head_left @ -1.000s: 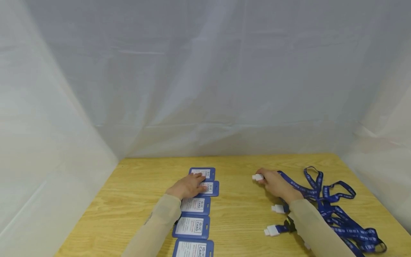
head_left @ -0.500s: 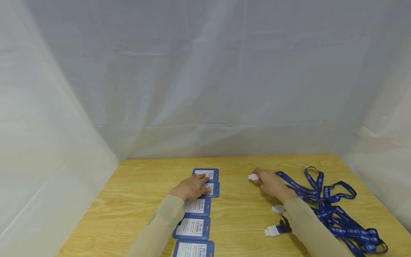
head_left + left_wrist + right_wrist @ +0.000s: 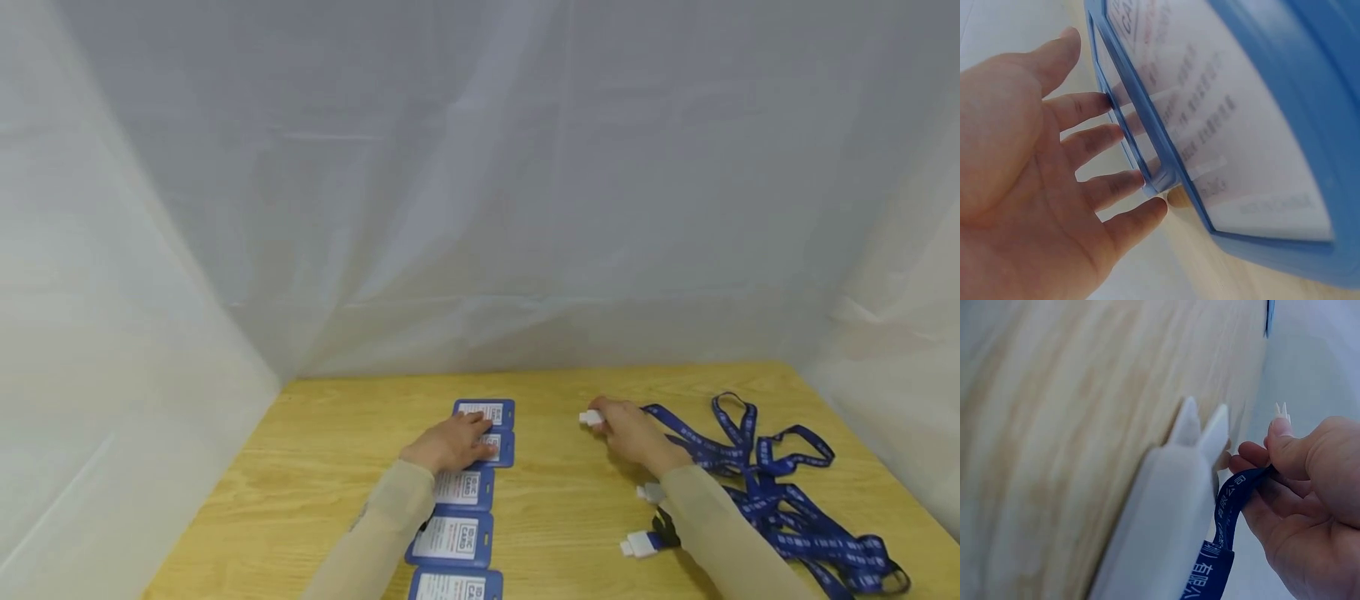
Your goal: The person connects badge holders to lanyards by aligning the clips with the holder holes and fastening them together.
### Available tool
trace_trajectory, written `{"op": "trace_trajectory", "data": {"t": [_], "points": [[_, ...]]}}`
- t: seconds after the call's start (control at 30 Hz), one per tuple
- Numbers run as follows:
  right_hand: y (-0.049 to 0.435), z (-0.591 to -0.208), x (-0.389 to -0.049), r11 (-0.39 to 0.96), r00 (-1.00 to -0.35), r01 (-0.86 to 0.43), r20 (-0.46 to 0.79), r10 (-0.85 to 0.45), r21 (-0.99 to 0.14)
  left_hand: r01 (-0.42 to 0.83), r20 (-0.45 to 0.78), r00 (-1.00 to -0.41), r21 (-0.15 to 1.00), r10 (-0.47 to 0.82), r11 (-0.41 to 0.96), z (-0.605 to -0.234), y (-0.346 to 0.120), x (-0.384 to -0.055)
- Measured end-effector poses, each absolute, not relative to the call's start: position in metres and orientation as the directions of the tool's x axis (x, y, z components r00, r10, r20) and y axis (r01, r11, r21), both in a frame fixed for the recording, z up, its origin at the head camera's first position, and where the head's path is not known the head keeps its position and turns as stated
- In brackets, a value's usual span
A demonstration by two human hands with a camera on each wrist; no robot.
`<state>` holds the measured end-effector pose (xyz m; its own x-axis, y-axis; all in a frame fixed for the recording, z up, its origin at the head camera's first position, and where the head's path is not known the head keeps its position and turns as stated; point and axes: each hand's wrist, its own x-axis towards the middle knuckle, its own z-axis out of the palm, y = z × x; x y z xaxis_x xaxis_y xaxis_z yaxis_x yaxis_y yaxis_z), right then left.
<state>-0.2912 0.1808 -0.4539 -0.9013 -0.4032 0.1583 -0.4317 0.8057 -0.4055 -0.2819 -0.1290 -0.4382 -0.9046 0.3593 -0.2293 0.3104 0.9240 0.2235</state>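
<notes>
My left hand (image 3: 447,445) lies over the two farthest badge holders, with its fingers spread and nearly straight. The far badge holder (image 3: 507,413) and the second badge holder (image 3: 506,455) are blue frames with white cards. In the left wrist view the fingertips touch a blue frame, while another badge holder (image 3: 1254,119) looms close to the camera. On the right, my right hand (image 3: 636,435) pinches a lanyard by its white plastic clip (image 3: 588,417). Its dark blue strap (image 3: 1238,494) runs through the fingers in the right wrist view.
More badge holders (image 3: 450,540) continue the column toward me. Two other white clips, the nearer clip (image 3: 639,545) and the middle clip (image 3: 649,492), lie beside my right forearm. A tangle of blue lanyards (image 3: 802,500) spreads over the wooden table (image 3: 247,500). Pale sheeting (image 3: 480,208) surrounds the table.
My left hand has shifted right, and the far badge holder has slid right, nearer in line with the second. My right hand has carried the white clip slightly left.
</notes>
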Motion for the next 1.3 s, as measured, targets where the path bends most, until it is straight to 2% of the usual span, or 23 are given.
{"op": "trace_trajectory", "data": {"t": [0.4,0.67,1.3], "points": [[0.18,-0.457,-0.291,0.808,-0.913,-0.407,0.147,-0.381,-0.427,0.315,-0.231,-0.904,0.21,0.36,0.926,-0.438,-0.124,-0.285],[0.179,-0.458,-0.287,0.815,-0.906,-0.424,0.188,-0.381,-0.394,0.333,-0.215,-0.903,0.198,0.373,0.922,-0.442,-0.119,-0.285],[0.176,-0.46,-0.291,0.825,-0.921,-0.389,0.163,-0.353,-0.41,0.362,-0.203,-0.897,0.176,0.393,0.916,-0.439,-0.111,-0.285]]}}
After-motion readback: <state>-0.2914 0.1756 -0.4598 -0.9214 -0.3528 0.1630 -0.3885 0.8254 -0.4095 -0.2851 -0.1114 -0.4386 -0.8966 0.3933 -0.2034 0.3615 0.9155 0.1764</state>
